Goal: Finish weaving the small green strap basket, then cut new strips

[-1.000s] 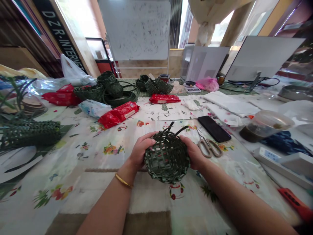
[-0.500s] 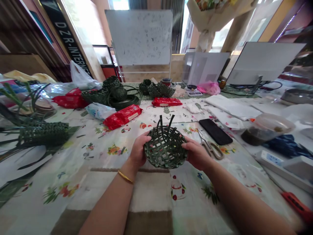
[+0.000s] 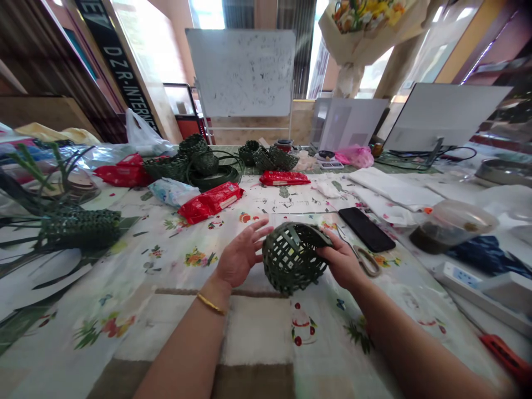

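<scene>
Between pinched right fingers (image 3: pixel 331 255), woven basket (image 3: pixel 294 265)

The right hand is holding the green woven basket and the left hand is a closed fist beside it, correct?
Not quite: the left hand is open, not a closed fist, as the head view shows. It is beside the green woven basket, which the right hand is holding.

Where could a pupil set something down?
Bare cloth lies on the near side of the held basket; mostly bare too between the left hand and woven piece. Crowded: the right, with phone, tub and power strip; the far side, with red packs and bags.
</scene>
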